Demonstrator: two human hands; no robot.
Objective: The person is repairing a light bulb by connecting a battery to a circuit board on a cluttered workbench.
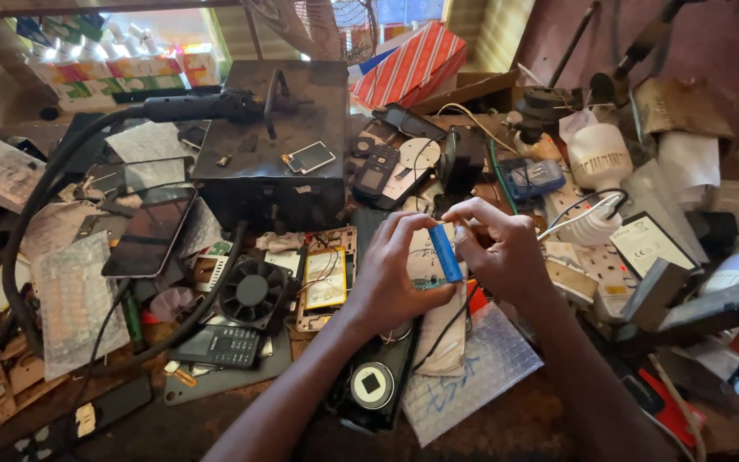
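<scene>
My left hand (pixel 391 274) and my right hand (pixel 499 248) meet over the middle of a crowded workbench. Between their fingertips stands a small blue cylindrical battery cell (pixel 445 251), nearly upright. The left thumb and fingers pinch its lower end and side. The right fingers touch its top. A small circuit board (pixel 425 282) shows just under the left thumb, and thin dark wires (pixel 451 321) hang down below the hands.
A black metal box (pixel 271 145) stands behind, with a thick black hose (pixel 36 214). Near it lie a cooling fan (pixel 254 291), an opened phone (pixel 327 278), a keypad phone (pixel 220 345), a glass screen (pixel 147 231), bubble wrap (pixel 472 372), a white bulb (pixel 599 158) and a striped red box (pixel 408 64).
</scene>
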